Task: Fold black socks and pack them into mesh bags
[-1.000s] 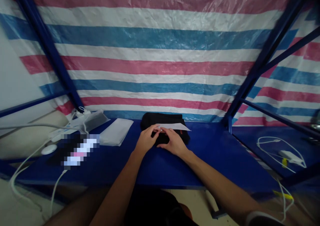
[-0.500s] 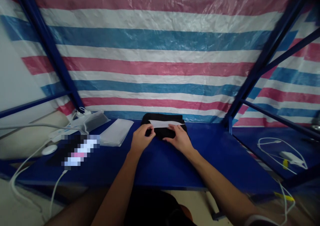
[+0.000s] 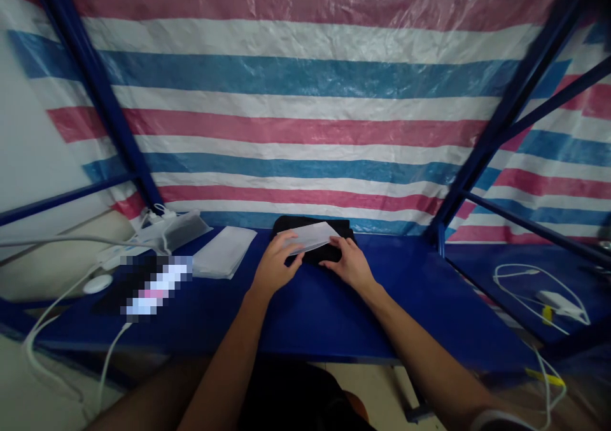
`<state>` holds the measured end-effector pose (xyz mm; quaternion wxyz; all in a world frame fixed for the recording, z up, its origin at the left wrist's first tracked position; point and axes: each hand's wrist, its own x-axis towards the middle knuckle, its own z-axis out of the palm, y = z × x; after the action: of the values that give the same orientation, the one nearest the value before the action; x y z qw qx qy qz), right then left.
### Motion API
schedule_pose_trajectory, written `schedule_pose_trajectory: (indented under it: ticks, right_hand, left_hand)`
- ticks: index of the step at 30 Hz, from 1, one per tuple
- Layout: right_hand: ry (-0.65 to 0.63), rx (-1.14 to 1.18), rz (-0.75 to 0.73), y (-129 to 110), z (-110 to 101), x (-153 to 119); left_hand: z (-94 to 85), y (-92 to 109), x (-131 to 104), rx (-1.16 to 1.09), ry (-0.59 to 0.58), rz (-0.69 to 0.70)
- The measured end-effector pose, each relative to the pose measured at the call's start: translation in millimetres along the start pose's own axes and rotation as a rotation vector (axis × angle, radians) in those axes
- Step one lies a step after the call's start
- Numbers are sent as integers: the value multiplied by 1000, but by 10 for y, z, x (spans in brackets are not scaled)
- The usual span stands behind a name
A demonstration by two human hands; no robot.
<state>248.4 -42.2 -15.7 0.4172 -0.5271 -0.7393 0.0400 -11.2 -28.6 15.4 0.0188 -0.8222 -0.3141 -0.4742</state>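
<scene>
A folded piece of thin white sheet [image 3: 312, 233] lies tilted over a black folded item [image 3: 312, 219] at the back middle of the blue table. My left hand [image 3: 278, 264] pinches the sheet's left end, thumb below and fingers on top. At its right end is my right hand [image 3: 351, 263], its fingertips touching the sheet's corner and its thumb apart over the black item. Left of my hands lies a stack of similar white sheets [image 3: 224, 253].
The blue table [image 3: 324, 319] carries a lit phone [image 3: 157, 291], a round white disc [image 3: 97, 284] and a power strip with cables [image 3: 157, 224] on the left. Blue metal posts flank it. A white charger [image 3: 563, 306] lies at the right.
The white sheet has turned and shows more of its surface, with its layers parted near my left hand. My left hand's fingers have opened out along it; my right hand has shifted slightly right.
</scene>
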Motion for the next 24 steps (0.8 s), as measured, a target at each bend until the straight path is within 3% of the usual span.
schedule_pose_trajectory:
  ticks: [5,12,17,20,24]
  right_hand:
    - [-6,29,-49,-38,23,-26]
    - [-3,39,-58,-2,10,-21]
    - [22,74,-43,-23,-18,-15]
    - [-24,261,-37,-87,-67,-23]
    - [-204,671,119,-162,-168,-32]
  left_hand:
    - [152,-5,-51,5,-89,-9]
    - [204,-115,-71,148,-71,-55]
    - [190,-80,-52,225,11,-87]
    - [136,-59,-34,268,52,-126]
    - [49,-98,-33,327,91,-181]
